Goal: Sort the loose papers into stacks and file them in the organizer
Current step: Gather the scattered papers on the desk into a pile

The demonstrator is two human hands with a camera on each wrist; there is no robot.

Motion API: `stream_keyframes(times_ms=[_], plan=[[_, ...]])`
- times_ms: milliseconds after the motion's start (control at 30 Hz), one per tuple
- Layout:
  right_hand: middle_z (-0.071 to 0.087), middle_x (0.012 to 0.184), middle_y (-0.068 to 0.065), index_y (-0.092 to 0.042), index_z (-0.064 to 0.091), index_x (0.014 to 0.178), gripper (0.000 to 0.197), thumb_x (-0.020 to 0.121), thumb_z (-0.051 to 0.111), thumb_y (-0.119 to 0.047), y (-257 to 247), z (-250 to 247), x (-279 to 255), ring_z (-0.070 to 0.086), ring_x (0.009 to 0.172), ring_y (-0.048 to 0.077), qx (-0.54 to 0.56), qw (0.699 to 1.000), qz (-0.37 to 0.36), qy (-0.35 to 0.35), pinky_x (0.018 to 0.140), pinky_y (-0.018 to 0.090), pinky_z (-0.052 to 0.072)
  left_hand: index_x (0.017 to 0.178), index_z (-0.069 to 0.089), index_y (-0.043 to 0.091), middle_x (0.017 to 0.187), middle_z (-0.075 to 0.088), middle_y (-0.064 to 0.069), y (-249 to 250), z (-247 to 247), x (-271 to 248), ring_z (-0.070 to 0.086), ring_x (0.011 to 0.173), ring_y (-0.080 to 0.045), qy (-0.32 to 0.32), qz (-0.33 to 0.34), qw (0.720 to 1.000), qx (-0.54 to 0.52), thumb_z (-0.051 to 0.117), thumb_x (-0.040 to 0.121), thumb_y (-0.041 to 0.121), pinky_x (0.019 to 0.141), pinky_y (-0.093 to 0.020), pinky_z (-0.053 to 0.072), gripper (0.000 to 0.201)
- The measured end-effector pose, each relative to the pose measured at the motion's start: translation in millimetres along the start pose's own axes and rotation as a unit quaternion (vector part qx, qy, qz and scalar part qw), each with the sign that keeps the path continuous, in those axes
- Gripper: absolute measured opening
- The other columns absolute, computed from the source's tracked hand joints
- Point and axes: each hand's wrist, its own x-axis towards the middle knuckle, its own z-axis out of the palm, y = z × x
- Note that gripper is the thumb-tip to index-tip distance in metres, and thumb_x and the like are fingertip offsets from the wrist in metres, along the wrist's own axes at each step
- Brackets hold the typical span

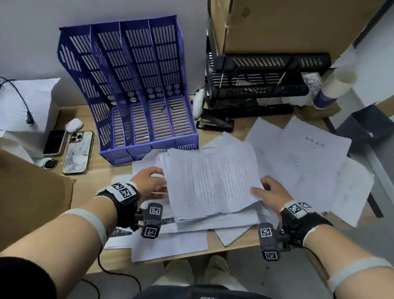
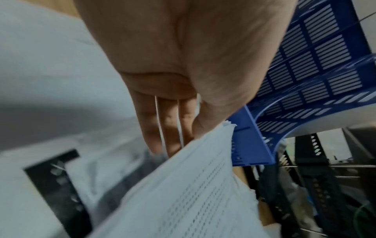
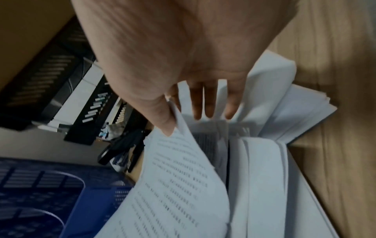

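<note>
Two hands hold a stack of printed papers (image 1: pixel 209 183) just in front of the blue organizer (image 1: pixel 134 92), lifted at a tilt above the loose sheets (image 1: pixel 313 158) strewn on the wooden desk (image 1: pixel 89 192). Left hand (image 1: pixel 150 181) grips the stack's left edge, fingers beneath and thumb on top; right hand (image 1: pixel 269 190) pinches its right edge likewise. Pages are white, slightly uneven at the edges, covered in dense lines of text. Beyond the stack, the organizer's four slotted compartments stand open toward the person.
</note>
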Motion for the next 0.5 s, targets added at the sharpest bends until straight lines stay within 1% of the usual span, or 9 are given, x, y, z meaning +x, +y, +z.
stream_keyframes(times_ms=[67, 133, 167, 200, 267, 333, 367, 433, 500], plan=[[0.054, 0.094, 0.006, -0.011, 0.049, 0.107, 0.03, 0.087, 0.066, -0.026, -4, 10, 4, 0.053, 0.078, 0.021, -0.058, 0.998, 0.028, 0.01, 0.069, 0.03, 0.043, 0.123, 0.058, 0.007, 0.1, 0.066, -0.012, -17, -12, 8, 0.06, 0.083, -0.026, 0.055, -0.027, 0.995, 0.076, 0.066, 0.089, 0.01, 0.077, -0.037, 0.049, 0.035], [0.054, 0.12, 0.01, -0.008, 0.038, 0.133, 0.058, 0.087, 0.066, -0.029, -6, 17, 9, 0.057, 0.102, 0.029, -0.065, 0.996, 0.062, 0.022, 0.08, 0.03, 0.044, 0.135, 0.049, 0.011, 0.126, 0.059, -0.013, -26, -19, 11, 0.056, 0.103, -0.03, 0.109, -0.049, 0.981, 0.153, 0.072, 0.086, 0.022, 0.083, -0.036, 0.047, 0.056], [0.053, 0.127, 0.011, -0.007, 0.036, 0.138, 0.064, 0.087, 0.066, -0.03, -7, 21, 13, 0.056, 0.11, 0.03, -0.077, 0.994, 0.073, 0.025, 0.083, 0.029, 0.042, 0.141, 0.041, 0.011, 0.139, 0.052, -0.013, -30, -21, 13, 0.054, 0.115, -0.032, 0.124, -0.05, 0.978, 0.159, 0.075, 0.084, 0.027, 0.089, -0.036, 0.048, 0.068], [0.055, 0.129, 0.01, -0.005, 0.041, 0.137, 0.061, 0.087, 0.065, -0.031, -9, 23, 14, 0.056, 0.11, 0.03, -0.102, 0.992, 0.075, 0.019, 0.082, 0.029, 0.041, 0.145, 0.035, 0.012, 0.147, 0.045, -0.012, -30, -21, 12, 0.051, 0.124, -0.033, 0.132, -0.048, 0.978, 0.155, 0.077, 0.082, 0.03, 0.091, -0.038, 0.049, 0.078], [0.063, 0.119, 0.014, 0.0, 0.057, 0.121, 0.043, 0.089, 0.062, -0.03, -15, 27, 14, 0.058, 0.096, 0.028, -0.136, 0.987, 0.081, -0.013, 0.073, 0.028, 0.041, 0.15, 0.028, 0.009, 0.152, 0.038, -0.01, -28, -18, 11, 0.046, 0.131, -0.033, 0.121, -0.049, 0.976, 0.177, 0.075, 0.083, 0.037, 0.084, -0.034, 0.047, 0.086], [0.063, 0.104, 0.012, 0.0, 0.06, 0.109, 0.034, 0.093, 0.057, -0.03, -23, 31, 6, 0.055, 0.086, 0.026, -0.134, 0.986, 0.088, -0.047, 0.065, 0.028, 0.04, 0.148, 0.034, 0.005, 0.147, 0.045, -0.012, -28, -17, 13, 0.051, 0.126, -0.033, 0.098, -0.055, 0.968, 0.223, 0.072, 0.085, 0.042, 0.076, -0.032, 0.042, 0.082], [0.061, 0.099, 0.01, -0.002, 0.059, 0.107, 0.03, 0.095, 0.056, -0.03, -26, 35, 3, 0.055, 0.085, 0.025, -0.124, 0.986, 0.091, -0.058, 0.065, 0.028, 0.041, 0.141, 0.045, 0.004, 0.136, 0.055, -0.014, -30, -18, 15, 0.058, 0.114, -0.033, 0.086, -0.054, 0.969, 0.224, 0.072, 0.085, 0.043, 0.072, -0.031, 0.043, 0.074], [0.062, 0.104, 0.007, -0.008, 0.057, 0.111, 0.024, 0.094, 0.055, -0.025, -27, 44, 0, 0.058, 0.095, 0.026, -0.102, 0.988, 0.087, -0.074, 0.082, 0.031, 0.047, 0.115, 0.066, 0.005, 0.105, 0.071, -0.016, -35, -19, 15, 0.065, 0.083, -0.031, 0.062, -0.047, 0.977, 0.2, 0.074, 0.082, 0.042, 0.062, -0.029, 0.048, 0.049], [0.062, 0.125, 0.005, -0.017, 0.055, 0.127, 0.041, 0.086, 0.061, -0.017, -22, 50, 0, 0.057, 0.115, 0.028, -0.08, 0.99, 0.061, -0.1, 0.102, 0.042, 0.045, 0.099, 0.069, 0.007, 0.086, 0.073, -0.015, -41, -20, 14, 0.065, 0.069, -0.03, 0.051, -0.051, 0.983, 0.168, 0.076, 0.079, 0.037, 0.059, -0.032, 0.051, 0.036]])
